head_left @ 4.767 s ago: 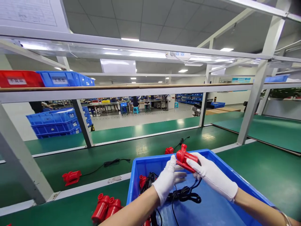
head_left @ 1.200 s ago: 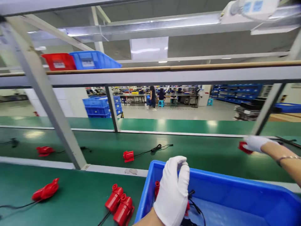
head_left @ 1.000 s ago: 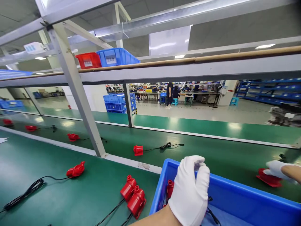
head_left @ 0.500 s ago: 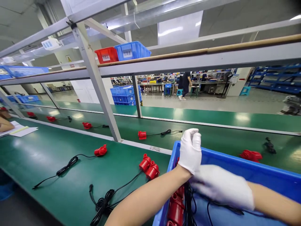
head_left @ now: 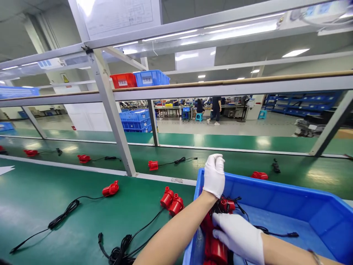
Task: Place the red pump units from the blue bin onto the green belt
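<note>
My left hand [head_left: 214,176], in a white glove, is over the near-left corner of the blue bin [head_left: 275,184], fingers curled together; what they hold, if anything, is hidden. Inside the bin my right hand [head_left: 238,233], also gloved, rests its fingers on a red pump [head_left: 217,250] among several red pumps and black cables along the left wall. Another red pump [head_left: 227,205] lies between the hands. Left of the bin, two red pumps [head_left: 171,201] stand side by side on the green bench [head_left: 91,221], with coiled black cables [head_left: 121,250].
One red pump [head_left: 110,188] with its cable lies farther left. Beyond the white divider, more pumps [head_left: 153,165] lie on the green surface. A slanting metal post [head_left: 113,114] carries a shelf with a red bin [head_left: 123,80] and a blue bin [head_left: 152,78].
The view has turned right, showing more of the blue bin. My right hand has moved down onto the pumps at its left side. My left hand stays curled at the bin's edge.
</note>
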`<control>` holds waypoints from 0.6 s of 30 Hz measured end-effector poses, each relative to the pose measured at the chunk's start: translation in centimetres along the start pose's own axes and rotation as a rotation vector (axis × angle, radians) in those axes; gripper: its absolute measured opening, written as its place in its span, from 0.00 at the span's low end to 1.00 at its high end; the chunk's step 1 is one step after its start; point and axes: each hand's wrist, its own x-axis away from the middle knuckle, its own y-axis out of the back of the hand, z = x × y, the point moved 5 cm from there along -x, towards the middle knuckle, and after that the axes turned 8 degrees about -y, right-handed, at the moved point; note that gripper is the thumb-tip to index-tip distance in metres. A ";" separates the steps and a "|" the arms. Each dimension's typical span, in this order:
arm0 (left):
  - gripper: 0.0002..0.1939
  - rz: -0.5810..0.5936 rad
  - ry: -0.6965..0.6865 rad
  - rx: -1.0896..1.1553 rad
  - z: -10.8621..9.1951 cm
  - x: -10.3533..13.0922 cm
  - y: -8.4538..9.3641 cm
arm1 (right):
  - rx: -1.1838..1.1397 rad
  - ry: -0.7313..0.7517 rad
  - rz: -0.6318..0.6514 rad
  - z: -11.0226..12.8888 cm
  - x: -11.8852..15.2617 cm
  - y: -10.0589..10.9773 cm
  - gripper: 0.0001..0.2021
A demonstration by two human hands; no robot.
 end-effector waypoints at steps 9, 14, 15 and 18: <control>0.24 0.156 0.245 0.313 -1.2 -0.8 -1.4 | -0.122 0.025 -0.625 -2.6 6.5 19.5 0.12; 0.43 0.706 0.444 0.744 -6.7 1.4 -6.2 | -0.011 0.122 -0.746 -2.1 8.4 24.2 0.09; 0.45 0.767 0.477 0.818 -7.8 1.7 -6.7 | -0.024 0.118 -0.754 -2.2 8.6 24.4 0.10; 0.46 0.727 0.489 0.806 -9.2 2.0 -6.9 | -0.086 0.110 -0.785 -2.4 9.2 24.1 0.10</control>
